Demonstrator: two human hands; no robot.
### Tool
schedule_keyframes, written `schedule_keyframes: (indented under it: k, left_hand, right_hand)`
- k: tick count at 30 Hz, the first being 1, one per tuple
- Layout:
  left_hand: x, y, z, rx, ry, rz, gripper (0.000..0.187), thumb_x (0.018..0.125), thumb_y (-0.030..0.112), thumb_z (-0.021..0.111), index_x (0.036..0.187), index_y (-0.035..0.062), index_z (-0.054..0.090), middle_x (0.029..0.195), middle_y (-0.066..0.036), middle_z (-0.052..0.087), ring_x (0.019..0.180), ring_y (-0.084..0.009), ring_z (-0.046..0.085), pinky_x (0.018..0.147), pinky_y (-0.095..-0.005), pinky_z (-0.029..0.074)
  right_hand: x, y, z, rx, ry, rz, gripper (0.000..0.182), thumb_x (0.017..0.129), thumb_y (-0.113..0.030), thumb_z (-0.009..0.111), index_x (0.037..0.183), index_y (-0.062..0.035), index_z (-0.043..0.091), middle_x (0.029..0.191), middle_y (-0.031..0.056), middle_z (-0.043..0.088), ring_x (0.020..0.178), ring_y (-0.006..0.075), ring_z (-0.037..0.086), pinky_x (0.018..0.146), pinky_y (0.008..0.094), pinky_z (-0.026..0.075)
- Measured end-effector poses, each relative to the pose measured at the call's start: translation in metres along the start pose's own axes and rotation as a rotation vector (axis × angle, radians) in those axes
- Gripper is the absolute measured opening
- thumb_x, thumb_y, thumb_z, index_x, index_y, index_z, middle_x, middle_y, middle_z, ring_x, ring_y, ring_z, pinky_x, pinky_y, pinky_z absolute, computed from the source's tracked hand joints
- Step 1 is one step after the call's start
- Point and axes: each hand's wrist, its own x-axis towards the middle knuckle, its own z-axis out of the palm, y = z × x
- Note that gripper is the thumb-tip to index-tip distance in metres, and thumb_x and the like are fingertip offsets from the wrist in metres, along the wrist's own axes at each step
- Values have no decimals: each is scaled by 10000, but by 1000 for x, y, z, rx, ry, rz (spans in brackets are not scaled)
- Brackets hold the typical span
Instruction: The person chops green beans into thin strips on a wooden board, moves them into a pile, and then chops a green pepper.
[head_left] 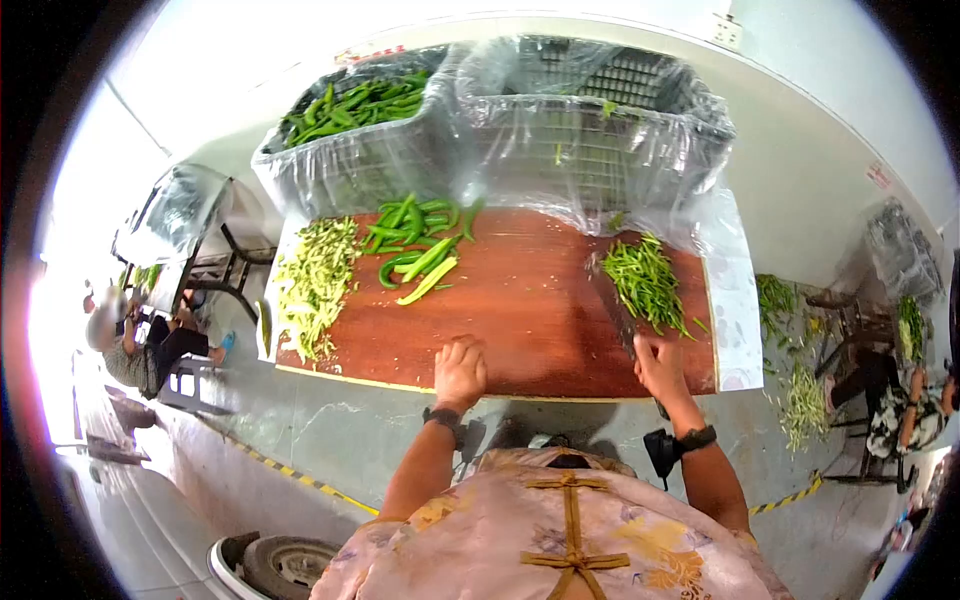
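My right hand [660, 368] is closed on a knife [615, 305], whose dark blade lies along the left side of a pile of sliced green peppers [645, 282] on the red-brown board [520, 290]. Near the board's front edge rests my left hand [461, 370], its fingers curled, with whatever is under them hidden. Several whole green peppers [415, 225] and a few lighter halved pieces [430, 275] lie at the board's upper left. Pale chopped pieces [315, 285] cover the board's left end.
Behind the board stand a plastic-lined crate [350, 165] of green peppers and another lined crate [600, 150] with few bits. One person [145, 350] sits at far left, another [890, 410] at far right. Cut peppers [803, 405] lie beyond the board's right end.
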Motion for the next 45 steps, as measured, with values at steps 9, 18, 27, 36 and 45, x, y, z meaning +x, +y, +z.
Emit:
schedule_keyframes:
  k: [9, 18, 27, 36, 45]
  left_hand:
    - [4, -14, 2, -64, -9, 25, 164, 755, 102, 566, 907, 79, 622, 1016, -91, 586, 942, -300, 530, 779, -403, 426]
    - [82, -68, -17, 216, 91, -156, 287, 743, 151, 593, 1026, 105, 592, 1035, -117, 534, 974, -330, 504, 791, -459, 417]
    - [98, -93, 0, 225, -38, -284, 307, 773, 98, 548, 1078, 102, 578, 1041, -126, 569, 1012, -322, 510, 840, -453, 417]
    - [109, -12, 11, -778, -528, -243, 245, 858, 64, 511, 1082, 42, 607, 842, -148, 642, 733, -235, 629, 666, -347, 491]
    - [97, 31, 23, 37, -116, 401, 194, 723, 107, 606, 915, 125, 629, 907, -95, 539, 758, -324, 556, 619, -433, 470]
  right_hand:
    - [-36, 22, 33, -162, -30, -29, 415, 884, -370, 500, 892, 11, 665, 665, 197, 620, 680, 354, 626, 618, 428, 459]
    - [-37, 39, 41, -174, 78, 60, 396, 905, -334, 466, 785, 17, 604, 683, 235, 572, 649, 431, 555, 608, 452, 440]
    - [-44, 38, 46, -169, 188, -5, 408, 941, -295, 427, 667, -12, 532, 473, 74, 511, 394, 163, 508, 419, 321, 409]
    - [-47, 32, 46, -159, 134, 127, 377, 913, -303, 400, 813, 4, 595, 791, 262, 586, 759, 441, 572, 678, 480, 441]
    - [-57, 7, 46, -400, 182, -145, 330, 896, -280, 439, 735, -16, 555, 701, 217, 577, 699, 422, 564, 634, 500, 438]
